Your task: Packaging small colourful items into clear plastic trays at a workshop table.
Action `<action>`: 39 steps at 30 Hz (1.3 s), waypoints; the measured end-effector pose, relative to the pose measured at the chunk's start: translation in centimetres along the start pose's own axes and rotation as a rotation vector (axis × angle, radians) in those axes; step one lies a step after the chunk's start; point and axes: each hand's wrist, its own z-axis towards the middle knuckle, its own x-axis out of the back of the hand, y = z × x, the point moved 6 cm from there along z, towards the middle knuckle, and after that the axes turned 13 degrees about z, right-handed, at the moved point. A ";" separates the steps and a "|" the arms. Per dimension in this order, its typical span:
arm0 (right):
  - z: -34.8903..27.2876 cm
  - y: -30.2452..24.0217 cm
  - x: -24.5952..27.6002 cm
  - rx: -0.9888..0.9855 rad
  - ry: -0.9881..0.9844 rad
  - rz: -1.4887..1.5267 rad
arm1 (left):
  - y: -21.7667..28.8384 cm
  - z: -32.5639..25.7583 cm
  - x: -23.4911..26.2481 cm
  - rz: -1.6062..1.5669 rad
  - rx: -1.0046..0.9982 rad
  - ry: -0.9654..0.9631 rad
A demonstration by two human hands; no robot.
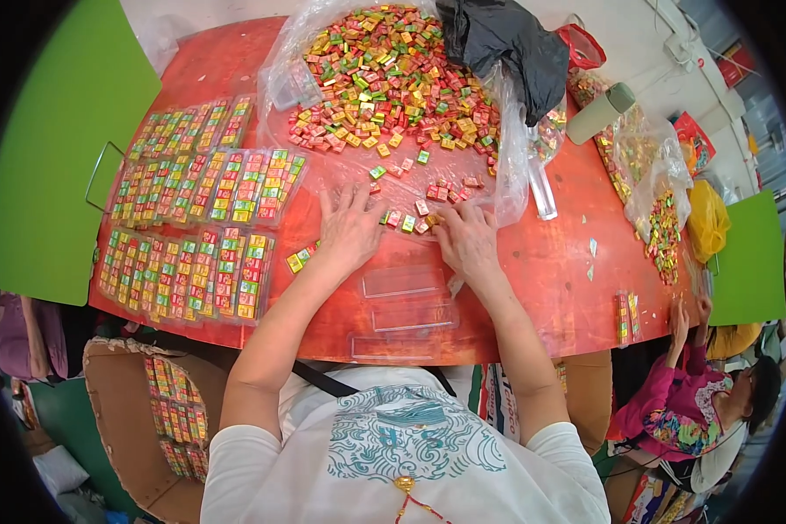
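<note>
Empty clear trays (403,281) lie nearest, at the red worktop (550,262) edge, within reach for filling. Left hand (349,229) rests flat, fingers released; right hand (465,237) fingers pinch small wrapped cubes (408,218) drawn from the heap (384,79).

1. A small hand-packing workroom: my red round table (576,262) carries a heaped pile of wrapped candies (384,70) on clear plastic.
2. Filled clear packs (192,218) lie in rows; more fill a cardboard box (140,410).
3. A co-worker (699,393) sits beside me, sorting too.
</note>
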 end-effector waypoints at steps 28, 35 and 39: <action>0.0 -2.7 -1.1 0.185 0.051 0.049 | 2.3 0.5 -0.7 -0.019 -0.059 -0.019; -0.2 -1.0 -1.4 0.026 -0.007 -0.019 | 2.9 1.0 -0.3 -0.043 -0.116 0.025; -0.1 -0.5 -1.2 -0.005 -0.045 -0.050 | 3.4 0.9 0.2 -0.054 -0.147 -0.017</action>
